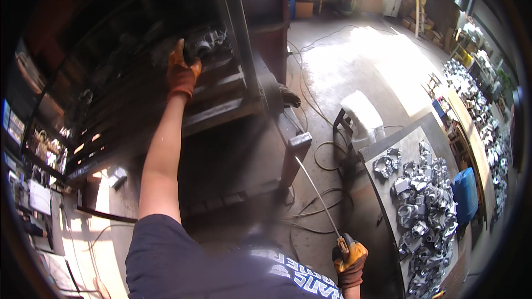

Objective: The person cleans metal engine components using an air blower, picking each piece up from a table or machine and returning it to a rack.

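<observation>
Your left hand [183, 75] is hovering, fingers apart, near metal parts [213, 41], likely a pickup, next needing closure; your right hand [351, 259] is clasping a rod [320, 196].

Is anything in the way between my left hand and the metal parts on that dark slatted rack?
Nothing visible. Your left hand is beside the metal parts; the upright post stands to their right, not between. Shadow makes depth uncertain.

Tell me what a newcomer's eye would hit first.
Probably the silvery metal castings heaped on the grey table, right. Next, the orange-gloved left hand over the dark slatted metal rack, upper left; then the orange-gloved right hand, lower right, gripping a long, thin metal-rod tool.
</observation>
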Demonstrator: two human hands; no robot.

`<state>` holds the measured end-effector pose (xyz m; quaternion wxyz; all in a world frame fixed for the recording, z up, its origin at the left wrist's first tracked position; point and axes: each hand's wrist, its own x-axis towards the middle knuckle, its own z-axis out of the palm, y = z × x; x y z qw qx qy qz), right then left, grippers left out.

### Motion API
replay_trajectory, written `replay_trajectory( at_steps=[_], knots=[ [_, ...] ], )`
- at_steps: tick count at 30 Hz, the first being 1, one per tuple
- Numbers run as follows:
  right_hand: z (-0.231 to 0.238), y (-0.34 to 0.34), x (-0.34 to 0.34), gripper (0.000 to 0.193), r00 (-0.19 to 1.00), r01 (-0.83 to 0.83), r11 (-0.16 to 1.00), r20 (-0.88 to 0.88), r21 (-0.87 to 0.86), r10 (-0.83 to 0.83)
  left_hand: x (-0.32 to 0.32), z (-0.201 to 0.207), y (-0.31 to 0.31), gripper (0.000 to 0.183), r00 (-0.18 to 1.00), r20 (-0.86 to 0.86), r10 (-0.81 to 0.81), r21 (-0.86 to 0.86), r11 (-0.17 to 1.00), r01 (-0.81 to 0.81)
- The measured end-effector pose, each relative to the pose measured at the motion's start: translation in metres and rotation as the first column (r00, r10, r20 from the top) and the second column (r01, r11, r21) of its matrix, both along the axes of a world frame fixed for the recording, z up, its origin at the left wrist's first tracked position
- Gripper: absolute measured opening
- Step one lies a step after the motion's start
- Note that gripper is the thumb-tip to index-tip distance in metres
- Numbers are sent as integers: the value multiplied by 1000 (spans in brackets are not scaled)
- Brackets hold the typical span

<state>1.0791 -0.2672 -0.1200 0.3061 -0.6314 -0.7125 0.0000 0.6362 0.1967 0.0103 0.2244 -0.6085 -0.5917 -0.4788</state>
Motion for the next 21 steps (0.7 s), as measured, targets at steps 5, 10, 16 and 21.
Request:
replay_trajectory(
  at_steps=[5,10,16,21],
  knots=[
    [11,15,-42,21,992,88,993,-86,-75,-94,-79,-76,172,98,934,331,-137,-342,905,254],
    [24,12,-68,16,982,172,979,-61,-109,-179,-95,-73,232,83,985,165,58,-571,820,48],
    [-8,0,-67,15,973,203,976,-95,-80,-210,-85,-38,172,54,985,134,-106,-477,865,158],
    [26,17,-81,22,989,144,988,-22,-54,-145,-78,-26,135,36,930,52,-363,-185,912,366]
  ],
)
